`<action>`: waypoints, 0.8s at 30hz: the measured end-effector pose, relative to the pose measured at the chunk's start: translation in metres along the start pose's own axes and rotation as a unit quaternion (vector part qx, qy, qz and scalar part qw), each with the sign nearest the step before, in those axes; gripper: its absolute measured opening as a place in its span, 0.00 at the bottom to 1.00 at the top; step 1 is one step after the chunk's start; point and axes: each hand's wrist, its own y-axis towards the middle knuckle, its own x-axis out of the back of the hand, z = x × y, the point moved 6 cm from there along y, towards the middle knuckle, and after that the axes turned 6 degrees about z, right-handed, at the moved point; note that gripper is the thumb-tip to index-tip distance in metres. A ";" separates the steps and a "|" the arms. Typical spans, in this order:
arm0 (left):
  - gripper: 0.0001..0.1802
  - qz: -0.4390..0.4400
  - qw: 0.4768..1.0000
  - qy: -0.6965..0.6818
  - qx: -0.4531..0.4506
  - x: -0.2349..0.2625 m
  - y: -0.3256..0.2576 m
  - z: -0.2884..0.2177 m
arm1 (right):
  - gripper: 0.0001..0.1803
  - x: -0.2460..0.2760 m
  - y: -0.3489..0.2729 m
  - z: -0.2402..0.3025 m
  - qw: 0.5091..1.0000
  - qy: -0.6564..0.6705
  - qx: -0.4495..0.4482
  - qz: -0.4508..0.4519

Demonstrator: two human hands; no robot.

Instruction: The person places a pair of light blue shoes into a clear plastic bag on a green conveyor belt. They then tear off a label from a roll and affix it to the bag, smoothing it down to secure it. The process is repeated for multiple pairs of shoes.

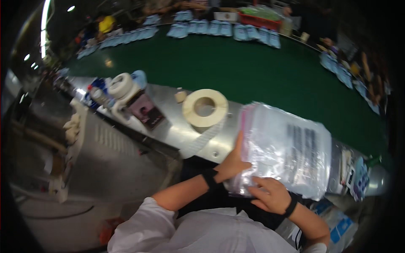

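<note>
A thick stack of clear plastic bags [270, 143] with a pinkish strip along its left side and dark print lies in front of me. My left hand [234, 165] is closed on the left edge of this stack, thumb on top; its other fingers are mostly hidden beneath. At the near left corner, my right hand [272, 196] rests against the top bag with its fingers apart. Left of the stack, a roll of pale labels [205, 108] lies flat on the metal ledge, with a strip trailing toward me.
Beyond the ledge runs a green conveyor belt [185, 63], with light-blue items [211, 28] lined along its far side. A white dispenser [122, 86] and a dark picture box [145, 110] stand left. A metal cabinet [109, 156] is at lower left. People sit across the belt.
</note>
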 end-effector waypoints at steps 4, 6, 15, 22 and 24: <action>0.60 -0.001 0.999 -0.021 0.039 -0.003 0.000 -0.014 | 0.45 0.015 -0.001 0.012 0.983 -0.021 -0.164 -0.085; 0.60 -0.008 0.999 -0.022 0.036 -0.004 -0.001 -0.022 | 0.50 0.006 0.002 0.020 0.972 -0.045 -0.205 -0.102; 0.60 -0.001 0.995 -0.064 -0.078 -0.053 0.030 -0.073 | 0.34 -0.009 -0.039 -0.014 0.856 0.018 -0.379 -0.353; 0.54 0.162 0.970 -0.162 -0.079 -0.112 0.043 -0.111 | 0.20 -0.016 -0.129 -0.086 0.591 0.380 -0.364 -0.612; 0.49 0.132 0.980 -0.023 -0.145 -0.126 0.051 -0.094 | 0.21 -0.024 -0.160 -0.105 0.456 0.551 -0.278 -0.641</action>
